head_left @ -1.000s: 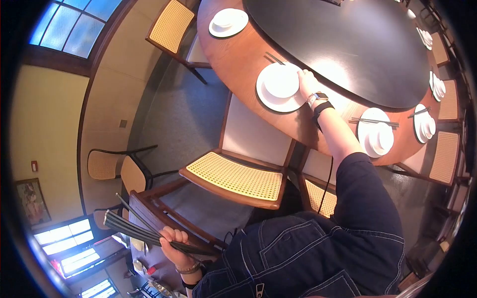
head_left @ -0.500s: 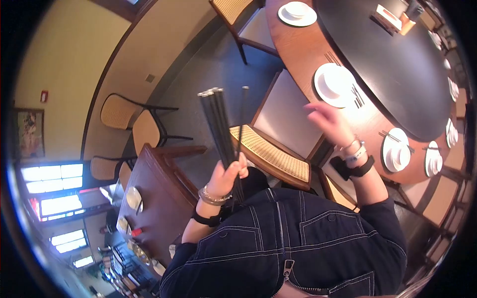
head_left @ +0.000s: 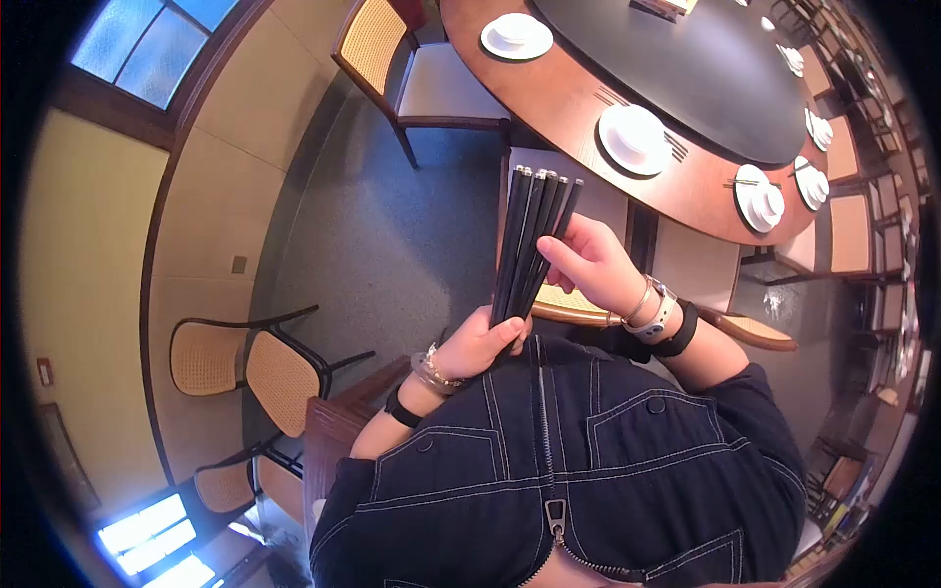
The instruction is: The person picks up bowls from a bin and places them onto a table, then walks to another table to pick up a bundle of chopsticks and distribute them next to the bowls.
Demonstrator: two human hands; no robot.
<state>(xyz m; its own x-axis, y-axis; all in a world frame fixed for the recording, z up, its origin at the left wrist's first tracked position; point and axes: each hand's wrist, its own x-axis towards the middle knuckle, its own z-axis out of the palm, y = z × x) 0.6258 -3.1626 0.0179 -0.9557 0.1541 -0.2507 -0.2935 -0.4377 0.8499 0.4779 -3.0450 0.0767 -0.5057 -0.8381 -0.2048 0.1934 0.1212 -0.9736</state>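
A bundle of black chopsticks with silvery ends stands nearly upright in front of my chest. My left hand is closed around its lower part. Higher up on the right side, my right hand has thumb and fingers closed at the outer chopsticks; how many it grips is hidden. Beyond my right hand, a white plate with a bowl sits on the round table's wooden rim, with dark chopsticks lying beside it.
More white plates with bowls line the table around a dark turntable. A chair stands by the table, its cane-backed neighbour right before me. Other cane chairs and a wooden table corner are at lower left.
My right hand has come from above the table to the chopsticks and closed at them. The bundle has shifted right, and the view has turned, with the table now higher in it.
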